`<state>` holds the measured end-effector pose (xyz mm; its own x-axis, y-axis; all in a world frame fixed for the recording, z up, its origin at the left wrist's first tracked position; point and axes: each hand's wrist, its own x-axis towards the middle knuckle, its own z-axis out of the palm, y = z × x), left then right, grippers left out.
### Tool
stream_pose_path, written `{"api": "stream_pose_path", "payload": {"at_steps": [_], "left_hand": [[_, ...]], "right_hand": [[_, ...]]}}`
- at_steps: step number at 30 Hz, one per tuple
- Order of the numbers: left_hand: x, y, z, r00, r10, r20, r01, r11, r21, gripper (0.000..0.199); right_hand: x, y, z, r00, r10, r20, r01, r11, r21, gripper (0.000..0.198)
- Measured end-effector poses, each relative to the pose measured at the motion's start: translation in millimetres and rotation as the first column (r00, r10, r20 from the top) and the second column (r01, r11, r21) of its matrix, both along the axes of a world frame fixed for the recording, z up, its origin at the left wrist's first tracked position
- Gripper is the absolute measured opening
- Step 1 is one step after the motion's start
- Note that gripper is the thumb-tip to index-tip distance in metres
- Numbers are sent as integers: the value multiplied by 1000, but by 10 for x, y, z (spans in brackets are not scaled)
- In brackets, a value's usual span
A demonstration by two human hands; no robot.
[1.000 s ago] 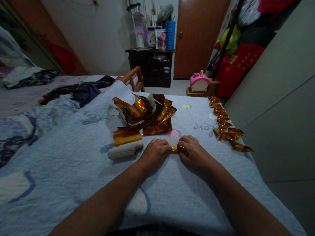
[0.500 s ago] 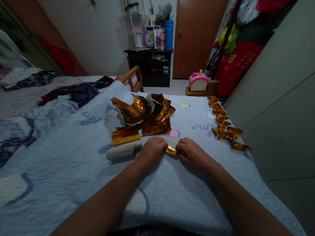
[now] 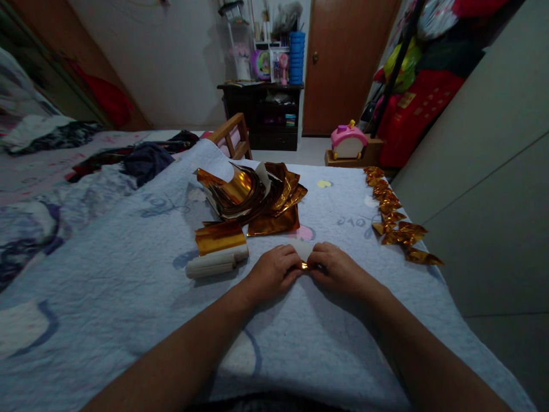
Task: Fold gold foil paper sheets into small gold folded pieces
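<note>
Between my hands is a sheet of gold foil paper (image 3: 302, 249), its pale back up and its near edge rolled to show a strip of gold. My left hand (image 3: 274, 271) pinches that near edge from the left. From the right, my right hand (image 3: 335, 264) pinches the same edge, its fingertips close to the left ones. Left of my left hand lie a pale rolled paper (image 3: 211, 266) and a gold sheet (image 3: 219, 237) behind it. Beyond my hands spreads a curved stack of gold foil sheets (image 3: 240, 189).
Folded gold foil pieces (image 3: 388, 205) form a row along the right edge of the blue bedspread (image 3: 141, 309). Bunched clothes (image 3: 146, 163) lie at the left. Past the far edge stand a dark cabinet (image 3: 261, 123), a pink toy (image 3: 348, 142) and a wooden door (image 3: 343, 68).
My left hand has moved right, towards my right hand. The gold strip showing between my fingers has become much shorter. The view has shifted slightly.
</note>
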<state>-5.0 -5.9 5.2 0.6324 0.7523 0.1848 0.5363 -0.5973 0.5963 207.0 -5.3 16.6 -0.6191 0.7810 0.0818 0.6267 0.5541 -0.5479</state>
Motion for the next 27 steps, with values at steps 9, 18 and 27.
{"api": "stream_pose_path", "payload": {"at_steps": [9, 18, 27], "left_hand": [[4, -13, 38, 999, 41, 26, -39, 998, -56, 8], [32, -20, 55, 994, 106, 33, -102, 989, -108, 14], [83, -40, 55, 992, 125, -14, -126, 989, -75, 17]], "right_hand": [[-19, 20, -22, 997, -71, -24, 68, 992, -105, 14], [-26, 40, -38, 993, -119, 0, 118, 984, -132, 18], [-86, 10, -26, 977, -204, 67, 210, 973, -94, 11]]}}
